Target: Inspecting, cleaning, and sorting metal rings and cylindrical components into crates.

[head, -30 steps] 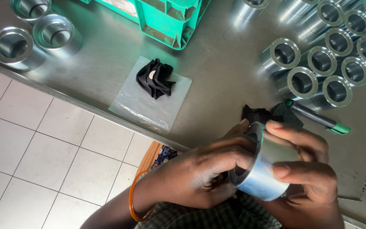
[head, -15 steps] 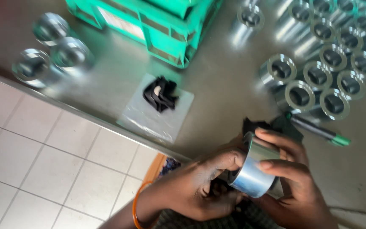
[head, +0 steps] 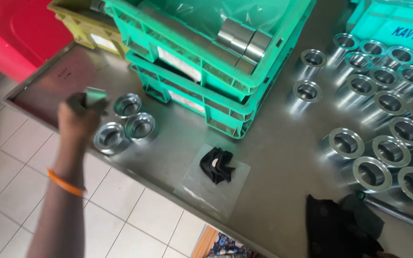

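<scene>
Left hand grips a metal sleeve, fingers closed round it, above the table's left edge — just beside three flanged sleeves. Stacked green crates stand right of them; beyond lie a clear bag and rows of sleeves.

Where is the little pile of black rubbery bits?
The black bits lie on a clear plastic bag near the metal table's front edge, just below the green crates.

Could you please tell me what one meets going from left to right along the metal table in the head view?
Left hand holding a metal part → three flanged metal cups → black rubber pieces on a clear bag → dark cloth → dark marker pen.
</scene>
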